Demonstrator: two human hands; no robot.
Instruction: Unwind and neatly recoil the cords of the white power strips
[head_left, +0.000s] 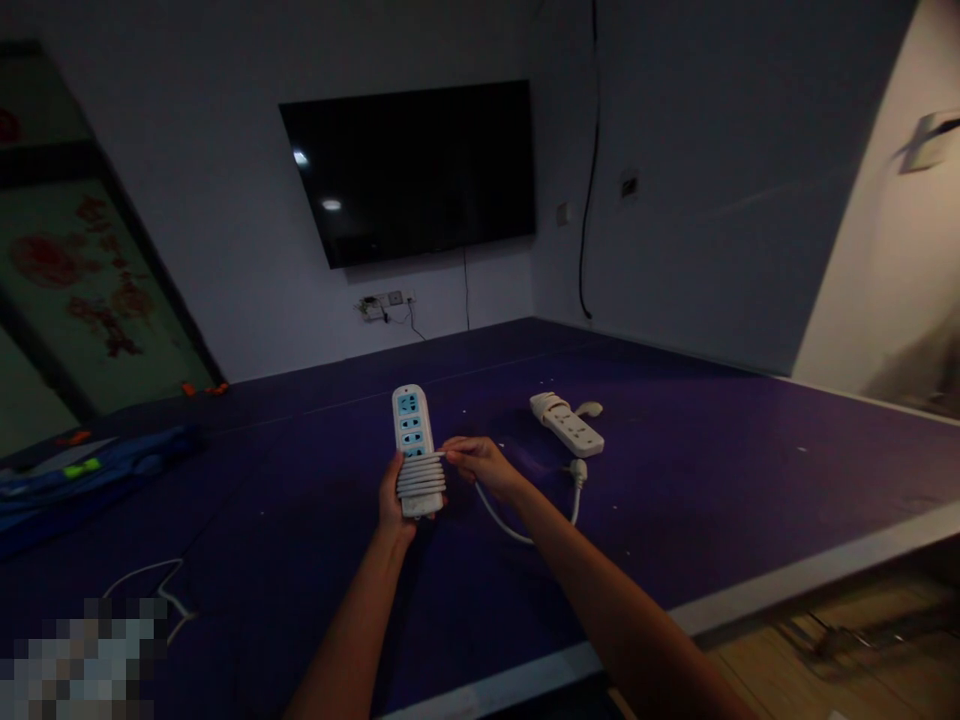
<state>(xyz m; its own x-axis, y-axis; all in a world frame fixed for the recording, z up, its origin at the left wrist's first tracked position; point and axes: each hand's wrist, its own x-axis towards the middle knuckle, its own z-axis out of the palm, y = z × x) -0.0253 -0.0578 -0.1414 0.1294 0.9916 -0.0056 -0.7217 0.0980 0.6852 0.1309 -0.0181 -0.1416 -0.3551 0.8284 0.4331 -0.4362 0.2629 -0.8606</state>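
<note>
A white power strip (408, 410) with blue sockets stands tilted up in my left hand (391, 500), which is closed around its lower part. Several turns of its white cord (421, 478) are wrapped side by side round that lower part. My right hand (480, 462) pinches the cord just right of the strip. From there the loose cord loops down and curves up to its plug (577, 470) on the purple surface. Beyond the plug lies a second white power strip (574, 428), with cord wound round its far end and its own plug (589, 409) beside it.
The purple surface (690, 470) has a pale front edge (787, 578). Blue cloth (142, 462) lies at the left, and a white wire (176, 600) nearer me. A television (427, 180) hangs on the wall; a black cable (587, 220) dangles right of it.
</note>
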